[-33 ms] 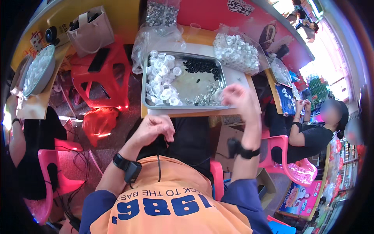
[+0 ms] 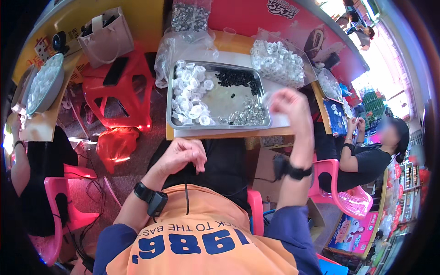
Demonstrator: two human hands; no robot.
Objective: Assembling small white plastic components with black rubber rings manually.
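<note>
A metal tray (image 2: 220, 126) lies on the table in front of me. White plastic cup-like caps (image 2: 189, 94) fill its left side. Small black parts (image 2: 236, 79) are heaped at the back right, with little shiny clear-and-silver pieces (image 2: 247, 112) at the front right. My right hand (image 2: 289, 103) is over the table just past the tray's right edge, fingers pinched; a pale, blurred bit shows at the tips, too unclear to name. My left hand (image 2: 185, 155) hovers above my lap by the table's front edge, fingers curled in, hiding whatever they may hold.
Behind the tray stand a bag of clear plastic parts (image 2: 278, 64) and a bag of metal pieces (image 2: 190, 18). A red stool (image 2: 119, 91) holding a phone and handbag is on the left. Co-workers sit at both sides, one in a black cap (image 2: 401, 130).
My right hand has moved right and slightly away from me, off the tray's front right corner. My left hand is almost unmoved.
</note>
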